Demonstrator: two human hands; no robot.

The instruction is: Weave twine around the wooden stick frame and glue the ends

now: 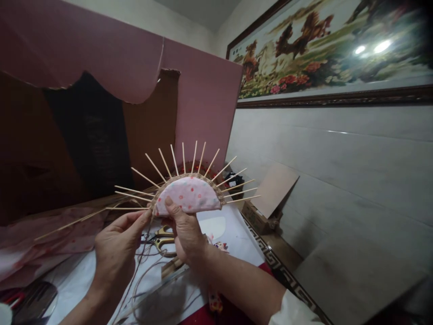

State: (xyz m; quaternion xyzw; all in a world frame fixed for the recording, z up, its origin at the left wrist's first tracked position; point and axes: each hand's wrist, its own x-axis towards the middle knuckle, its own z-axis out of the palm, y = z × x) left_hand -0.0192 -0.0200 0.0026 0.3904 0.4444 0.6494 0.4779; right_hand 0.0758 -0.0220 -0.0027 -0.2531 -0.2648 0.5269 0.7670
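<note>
In the head view, a half-round piece covered in pink dotted fabric (199,194) is held up over the table. Thin wooden sticks (183,158) fan out from its curved edge, and twine (179,176) is woven around them along that edge. My right hand (186,232) grips the piece from below, thumb flat on the fabric. At the left corner, my left hand (120,239) pinches the twine close to the lowest stick. A loose strand hangs down from there. Gold-handled scissors (164,239) lie on the table behind my hands.
A large pink-painted cardboard box (206,99) with a cut opening stands behind. Pink dotted cloth (64,225) lies at the left. A cardboard sheet (275,187) leans near the tiled wall, below a framed horse picture (324,97). White paper (243,250) covers the table.
</note>
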